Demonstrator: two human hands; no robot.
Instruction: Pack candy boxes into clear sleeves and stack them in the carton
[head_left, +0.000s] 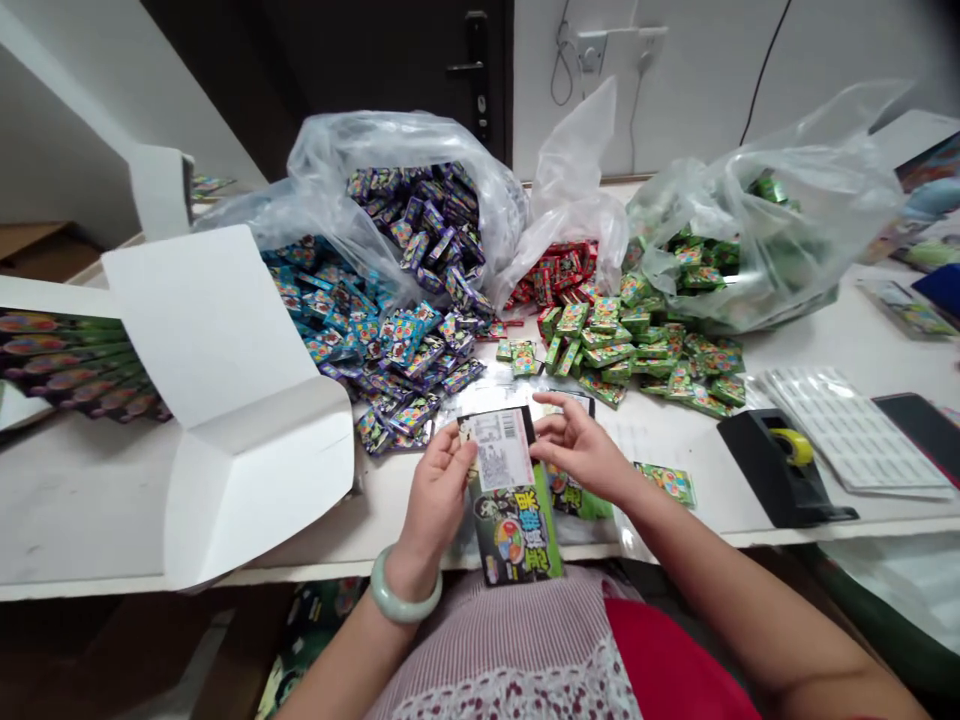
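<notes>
My left hand is closed on the left edge of a black and green candy box, thumb on its front. A white label with a barcode covers the upper part of that box. Beside the box's upper right edge is my right hand, its fingers apart and slightly bent; the fingertips are close to the edge, and I cannot tell if they touch. Partly hidden under my right hand, a similar printed pack lies on the table. Small green boxes are heaped just beyond my hands.
Blue boxes, purple boxes and red boxes spill from clear plastic bags. An open white carton stands left. To the right are a black tape dispenser, sticker sheets and a dark phone-like slab.
</notes>
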